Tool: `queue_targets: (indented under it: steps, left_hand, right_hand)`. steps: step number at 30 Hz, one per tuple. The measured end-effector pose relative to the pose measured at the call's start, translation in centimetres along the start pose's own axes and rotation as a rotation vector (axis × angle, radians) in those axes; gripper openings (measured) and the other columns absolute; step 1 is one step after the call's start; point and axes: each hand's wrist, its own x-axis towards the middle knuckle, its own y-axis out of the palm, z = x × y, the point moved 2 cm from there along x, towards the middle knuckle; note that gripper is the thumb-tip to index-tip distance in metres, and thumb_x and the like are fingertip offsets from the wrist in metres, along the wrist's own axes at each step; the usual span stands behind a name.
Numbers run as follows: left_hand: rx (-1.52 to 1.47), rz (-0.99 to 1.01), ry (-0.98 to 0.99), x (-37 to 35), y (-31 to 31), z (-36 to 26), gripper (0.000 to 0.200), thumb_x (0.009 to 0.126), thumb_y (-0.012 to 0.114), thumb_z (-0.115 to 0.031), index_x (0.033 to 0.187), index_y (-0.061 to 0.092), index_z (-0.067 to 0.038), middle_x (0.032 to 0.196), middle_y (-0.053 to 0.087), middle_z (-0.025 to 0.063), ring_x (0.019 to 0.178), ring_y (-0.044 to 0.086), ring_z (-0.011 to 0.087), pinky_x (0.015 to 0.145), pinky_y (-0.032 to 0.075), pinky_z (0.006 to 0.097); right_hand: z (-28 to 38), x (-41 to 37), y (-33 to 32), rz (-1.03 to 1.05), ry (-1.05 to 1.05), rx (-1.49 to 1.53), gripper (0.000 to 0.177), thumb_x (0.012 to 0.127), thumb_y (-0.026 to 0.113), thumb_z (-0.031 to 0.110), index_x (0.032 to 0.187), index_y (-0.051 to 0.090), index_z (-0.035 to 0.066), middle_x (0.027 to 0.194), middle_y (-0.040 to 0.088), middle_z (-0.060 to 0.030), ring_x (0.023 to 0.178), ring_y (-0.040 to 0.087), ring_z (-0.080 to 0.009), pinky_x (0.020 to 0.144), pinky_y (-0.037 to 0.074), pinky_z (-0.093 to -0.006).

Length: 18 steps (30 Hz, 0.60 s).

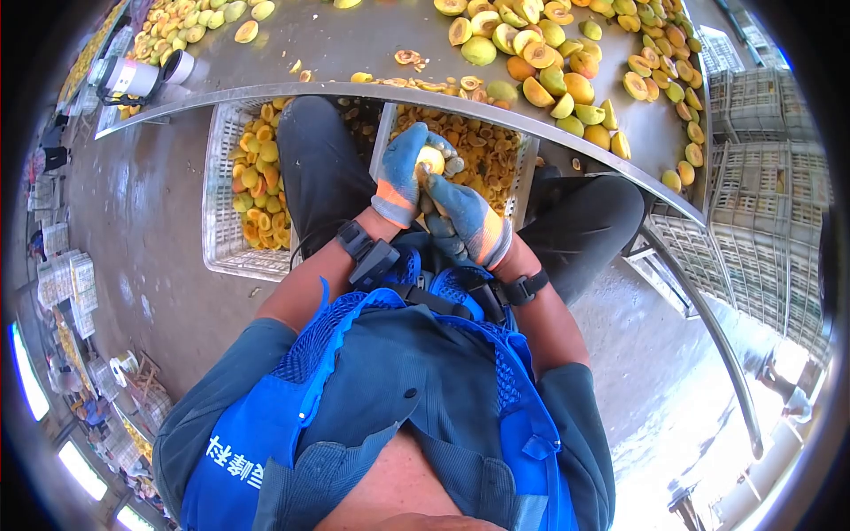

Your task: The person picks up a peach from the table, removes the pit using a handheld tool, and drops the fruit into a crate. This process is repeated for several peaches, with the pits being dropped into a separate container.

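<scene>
My left hand (405, 177), in a blue and orange work glove, is closed around a yellow peach (430, 160), held above the crate between my knees. My right hand (465, 217), gloved the same way, presses up against the fruit from below with its fingers curled. A small brownish thing (425, 181) shows at its thumb, too hidden to name. Under my hands stands a crate (529, 164) with many cut peach pieces (482, 150). To its left is a white plastic crate (215, 186) with peach halves (259, 177).
A metal table (354, 44) runs across in front of me, its raised edge just beyond my hands. Peach halves (536, 53) lie heaped on its right side. A white cup-like container (133, 78) stands at the left. Stacked crates (753, 186) rise at the right, near a curved metal bar (708, 327).
</scene>
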Motion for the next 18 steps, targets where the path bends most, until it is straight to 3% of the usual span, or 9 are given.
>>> queue_targets:
  steps: [5, 6, 9, 13, 18]
  left_hand:
    - [-0.073, -0.012, -0.023, -0.2, -0.1, 0.3, 0.041, 0.105, 0.051, -0.037, 0.091, 0.068, -0.002, 0.089, 0.069, 0.0128, 0.082, 0.069, 0.0250, 0.079, 0.058, 0.0371]
    - [-0.071, -0.030, -0.055, -0.2, -0.1, 0.4, 0.041, 0.105, 0.051, -0.037, 0.092, 0.068, -0.002, 0.089, 0.069, 0.0127, 0.082, 0.069, 0.0251, 0.079, 0.058, 0.0368]
    - [-0.061, 0.189, -0.249, 0.2, -1.2, -0.6, 0.037, 0.105, 0.051, -0.036, 0.100, 0.064, -0.002, 0.096, 0.067, 0.0122, 0.090, 0.069, 0.0243, 0.086, 0.058, 0.0386]
    - [0.135, 0.093, -0.322, 1.2, -1.7, -0.3, 0.038, 0.105, 0.051, -0.038, 0.099, 0.064, -0.003, 0.089, 0.067, 0.0118, 0.083, 0.067, 0.0234, 0.078, 0.057, 0.0364]
    - [-0.163, 0.150, -0.192, 0.1, -1.9, 1.7, 0.039, 0.105, 0.051, -0.043, 0.096, 0.061, -0.006, 0.088, 0.064, 0.0111, 0.082, 0.065, 0.0250, 0.078, 0.056, 0.0384]
  right_hand:
    - [0.4, -0.7, 0.4, 0.137, 0.081, 0.234, 0.047, 0.105, 0.051, 0.050, 0.083, 0.059, 0.009, 0.061, 0.051, 0.0048, 0.043, 0.040, -0.0049, 0.040, 0.027, -0.0209]
    - [0.4, -0.9, 0.2, 0.117, 0.078, 0.215, 0.047, 0.105, 0.051, 0.050, 0.084, 0.060, 0.009, 0.061, 0.051, 0.0046, 0.043, 0.040, -0.0050, 0.040, 0.027, -0.0209]
    - [0.0, -0.7, -0.5, 0.025, 0.045, 0.106, 0.047, 0.106, 0.051, 0.050, 0.087, 0.061, 0.008, 0.061, 0.050, 0.0042, 0.042, 0.040, -0.0054, 0.039, 0.027, -0.0211]
    - [-0.9, 0.1, -0.5, -0.096, 0.000, -0.009, 0.045, 0.106, 0.050, 0.048, 0.092, 0.063, 0.007, 0.060, 0.050, 0.0039, 0.041, 0.040, -0.0057, 0.038, 0.026, -0.0214]
    - [-0.9, -0.3, -0.2, 0.078, 0.099, 0.307, 0.037, 0.105, 0.054, 0.044, 0.090, 0.058, 0.011, 0.059, 0.048, 0.0039, 0.039, 0.038, -0.0077, 0.035, 0.027, -0.0210]
